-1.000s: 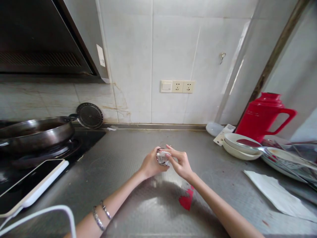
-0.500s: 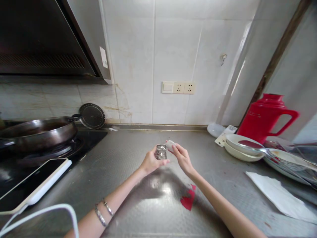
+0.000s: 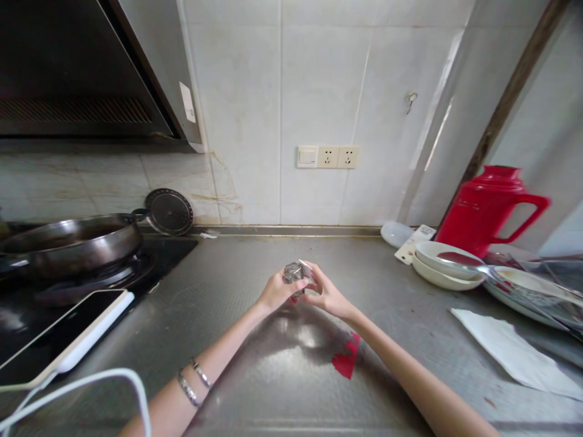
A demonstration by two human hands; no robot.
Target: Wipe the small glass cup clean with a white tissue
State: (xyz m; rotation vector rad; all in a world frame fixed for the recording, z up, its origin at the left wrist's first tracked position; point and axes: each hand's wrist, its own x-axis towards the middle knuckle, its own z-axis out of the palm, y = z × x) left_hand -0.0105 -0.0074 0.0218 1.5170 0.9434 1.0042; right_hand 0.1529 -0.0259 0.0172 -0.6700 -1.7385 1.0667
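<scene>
In the middle of the head view, my left hand is closed around a small, shiny, see-through grey object, perhaps glass; its exact kind is unclear. My right hand has its fingers curled at the object's right side, pinching a piece of white tissue against it. Part of the tissue is hidden behind the fingers. Both hands are raised a little above the metal counter. Scraps of red paper lie on the counter, left of my right forearm.
On the left are a pan on the stove, a phone and a white cable. To the right stand a red thermos, stacked bowls and a plate. A white paper sheet lies in front of them.
My right hand has shifted slightly left and down, bringing the tissue against the object's side. The object appears turned in my left hand.
</scene>
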